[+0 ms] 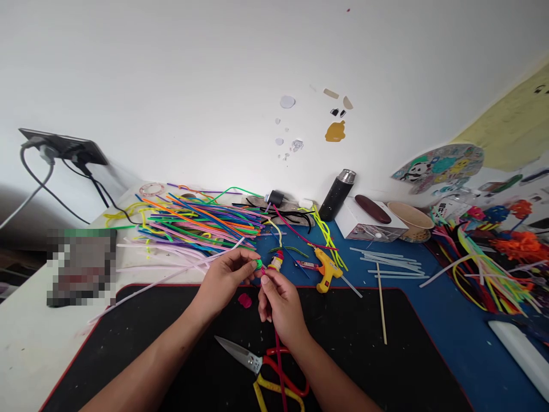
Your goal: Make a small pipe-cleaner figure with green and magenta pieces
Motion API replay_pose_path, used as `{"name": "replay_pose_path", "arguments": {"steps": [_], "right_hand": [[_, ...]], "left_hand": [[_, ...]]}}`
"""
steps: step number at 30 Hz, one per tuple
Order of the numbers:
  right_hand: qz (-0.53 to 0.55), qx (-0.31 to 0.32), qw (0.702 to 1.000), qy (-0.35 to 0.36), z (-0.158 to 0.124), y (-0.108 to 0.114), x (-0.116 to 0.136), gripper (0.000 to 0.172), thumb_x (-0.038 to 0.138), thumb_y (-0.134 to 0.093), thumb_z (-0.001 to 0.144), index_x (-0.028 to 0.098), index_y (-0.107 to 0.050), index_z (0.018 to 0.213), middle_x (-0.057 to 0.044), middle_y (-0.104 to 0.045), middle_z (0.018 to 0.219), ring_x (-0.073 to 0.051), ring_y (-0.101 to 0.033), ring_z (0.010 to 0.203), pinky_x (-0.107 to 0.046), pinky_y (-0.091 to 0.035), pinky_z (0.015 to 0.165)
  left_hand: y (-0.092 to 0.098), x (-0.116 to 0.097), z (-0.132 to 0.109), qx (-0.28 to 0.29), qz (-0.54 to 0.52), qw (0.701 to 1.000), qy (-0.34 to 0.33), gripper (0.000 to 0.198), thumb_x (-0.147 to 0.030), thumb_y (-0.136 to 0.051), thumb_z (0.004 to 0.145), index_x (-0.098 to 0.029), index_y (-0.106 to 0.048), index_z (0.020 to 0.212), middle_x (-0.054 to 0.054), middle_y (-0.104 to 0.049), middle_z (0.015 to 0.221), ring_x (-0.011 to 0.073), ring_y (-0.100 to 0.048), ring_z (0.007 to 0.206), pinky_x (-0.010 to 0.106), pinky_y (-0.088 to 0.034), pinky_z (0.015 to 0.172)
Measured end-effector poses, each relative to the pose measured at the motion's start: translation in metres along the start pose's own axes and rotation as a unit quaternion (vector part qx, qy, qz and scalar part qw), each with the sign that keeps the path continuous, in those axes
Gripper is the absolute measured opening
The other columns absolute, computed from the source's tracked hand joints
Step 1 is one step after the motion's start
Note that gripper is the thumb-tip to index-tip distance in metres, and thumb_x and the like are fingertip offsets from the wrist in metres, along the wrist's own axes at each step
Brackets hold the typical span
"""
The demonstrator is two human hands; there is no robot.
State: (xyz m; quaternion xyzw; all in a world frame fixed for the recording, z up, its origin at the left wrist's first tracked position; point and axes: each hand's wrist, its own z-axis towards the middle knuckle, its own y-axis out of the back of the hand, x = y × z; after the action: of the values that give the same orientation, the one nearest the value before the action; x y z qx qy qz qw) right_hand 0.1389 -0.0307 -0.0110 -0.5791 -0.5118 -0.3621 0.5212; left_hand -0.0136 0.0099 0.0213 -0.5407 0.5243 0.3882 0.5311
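Note:
My left hand is closed in a pinch on a small green fuzzy piece. Close beside it, the thumb and finger of my right hand pinch a magenta pipe cleaner, whose long end hangs down across the scissors. Whether the pipe cleaner joins the green piece is hard to make out. Just beyond my fingertips lies a small red, white and yellow fuzzy piece. A crimson fuzzy piece rests on the black mat below my left hand. The scissors have red and yellow handles.
Bundled pipe cleaners spread across the back left. A yellow glue gun, glue sticks and a wooden stick lie to the right. Behind them are a black flask, a white box and a bowl.

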Motion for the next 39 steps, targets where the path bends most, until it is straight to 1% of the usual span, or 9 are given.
{"name": "replay_pose_path", "arguments": {"steps": [5,9,13,17,19,23,28,35,39], "right_hand": [[0.008,-0.003,1.0,-0.007,0.001,0.0,-0.001,0.058,0.071,-0.074,0.086,0.017,-0.065,0.103,0.008,-0.054,0.052,-0.008,-0.046,0.036,-0.018,-0.027,0.035],[0.013,-0.014,1.0,-0.004,0.002,0.0,0.001,0.059,0.071,-0.075,0.085,0.017,-0.065,0.107,0.008,-0.056,0.057,-0.009,-0.05,0.038,-0.017,-0.026,0.034],[-0.001,-0.019,1.0,0.005,0.002,0.001,0.005,0.057,0.07,-0.075,0.086,0.017,-0.065,0.105,0.004,-0.062,0.066,-0.009,-0.057,0.041,-0.017,-0.028,0.035],[-0.006,-0.02,1.0,0.01,0.002,0.0,0.008,0.059,0.07,-0.075,0.085,0.017,-0.066,0.11,0.003,-0.065,0.072,-0.01,-0.059,0.041,-0.017,-0.03,0.034],[-0.005,-0.021,1.0,0.01,0.003,-0.001,0.008,0.059,0.069,-0.076,0.084,0.017,-0.067,0.111,0.003,-0.064,0.071,-0.01,-0.059,0.041,-0.017,-0.031,0.034],[-0.002,-0.032,0.999,0.01,0.003,-0.001,0.008,0.056,0.069,-0.076,0.084,0.018,-0.069,0.106,0.004,-0.061,0.067,-0.009,-0.056,0.039,-0.017,-0.031,0.034],[-0.009,-0.052,0.999,0.006,0.005,0.001,0.007,0.053,0.068,-0.077,0.083,0.017,-0.068,0.099,0.006,-0.058,0.062,-0.008,-0.052,0.038,-0.017,-0.032,0.034],[-0.02,-0.066,0.997,0.018,0.006,0.002,0.006,0.049,0.064,-0.077,0.085,0.017,-0.065,0.093,0.008,-0.054,0.058,-0.007,-0.047,0.037,-0.018,-0.032,0.034],[-0.016,-0.068,0.997,0.015,0.005,0.001,0.006,0.049,0.064,-0.076,0.085,0.018,-0.063,0.093,0.009,-0.052,0.056,-0.007,-0.046,0.036,-0.017,-0.03,0.034]], "left_hand": [[0.0,-0.001,0.0,-0.002,0.012,1.0,0.004,0.037,-0.05,-0.086,0.073,-0.02,-0.077,0.092,0.003,-0.074,0.077,0.0174,-0.062,0.064,0.03,-0.055,0.06],[0.0,0.0,-0.001,0.001,0.01,1.0,0.006,0.036,-0.048,-0.086,0.073,-0.019,-0.077,0.092,0.004,-0.075,0.082,0.0168,-0.063,0.066,0.029,-0.055,0.061],[-0.001,0.001,-0.002,0.011,0.025,1.0,-0.009,0.034,-0.049,-0.085,0.076,-0.019,-0.077,0.091,0.005,-0.075,0.085,0.0175,-0.065,0.069,0.029,-0.055,0.062],[-0.001,0.003,-0.003,0.021,0.039,0.999,-0.03,0.031,-0.048,-0.082,0.079,-0.019,-0.076,0.091,0.003,-0.074,0.08,0.0168,-0.064,0.066,0.029,-0.054,0.061],[-0.001,0.005,-0.004,0.03,0.05,0.997,-0.042,0.029,-0.047,-0.08,0.082,-0.02,-0.076,0.092,0.003,-0.074,0.08,0.018,-0.066,0.068,0.03,-0.055,0.064],[-0.003,0.006,-0.006,0.039,0.08,0.994,-0.063,0.027,-0.046,-0.076,0.085,-0.021,-0.076,0.094,0.005,-0.077,0.086,0.0222,-0.072,0.079,0.033,-0.058,0.071],[-0.004,0.007,-0.006,0.051,0.08,0.994,-0.057,0.026,-0.044,-0.075,0.086,-0.02,-0.075,0.096,0.006,-0.078,0.089,0.0231,-0.073,0.083,0.033,-0.058,0.073],[-0.001,0.011,-0.003,0.053,0.072,0.995,-0.048,0.031,-0.042,-0.075,0.086,-0.02,-0.07,0.107,0.002,-0.073,0.083,0.0184,-0.066,0.071,0.03,-0.054,0.062],[0.0,0.009,-0.003,0.049,0.084,0.994,-0.049,0.028,-0.044,-0.075,0.086,-0.02,-0.069,0.098,0.002,-0.071,0.081,0.017,-0.063,0.067,0.03,-0.053,0.062]]}}
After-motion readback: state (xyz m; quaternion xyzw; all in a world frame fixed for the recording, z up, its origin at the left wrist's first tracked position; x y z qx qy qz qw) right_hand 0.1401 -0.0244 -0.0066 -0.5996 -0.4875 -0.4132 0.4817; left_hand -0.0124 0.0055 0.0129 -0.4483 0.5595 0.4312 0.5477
